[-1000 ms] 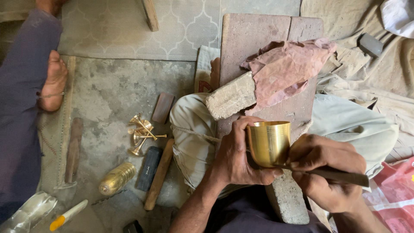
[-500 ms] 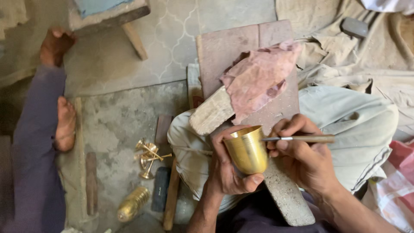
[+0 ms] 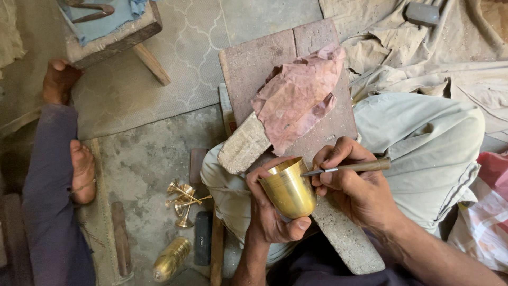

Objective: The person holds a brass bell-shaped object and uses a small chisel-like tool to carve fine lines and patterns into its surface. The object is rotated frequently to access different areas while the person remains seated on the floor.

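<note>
My left hand (image 3: pixel 270 214) grips a shiny brass cup (image 3: pixel 290 189), tilted with its mouth toward the upper left. My right hand (image 3: pixel 352 182) holds a thin engraving tool with a wooden handle (image 3: pixel 353 168), and its metal tip rests on the cup's side near the rim. Both hands work above a long wooden board (image 3: pixel 338 233) that lies across my lap. On the board lies a crumpled pink cloth (image 3: pixel 299 98) over a pale block (image 3: pixel 244 150).
On the floor to the left lie small brass pieces (image 3: pixel 182 201), a brass vessel (image 3: pixel 172 258), a dark block (image 3: pixel 202 238) and wooden sticks. Another person's legs and feet (image 3: pixel 82 169) stretch along the left. A low wooden stool (image 3: pixel 114 32) stands at the top left.
My right hand brought the tool from beneath the cup up to its side near the rim. The cup tilted over, and the view shifted so the stool and feet appear more.
</note>
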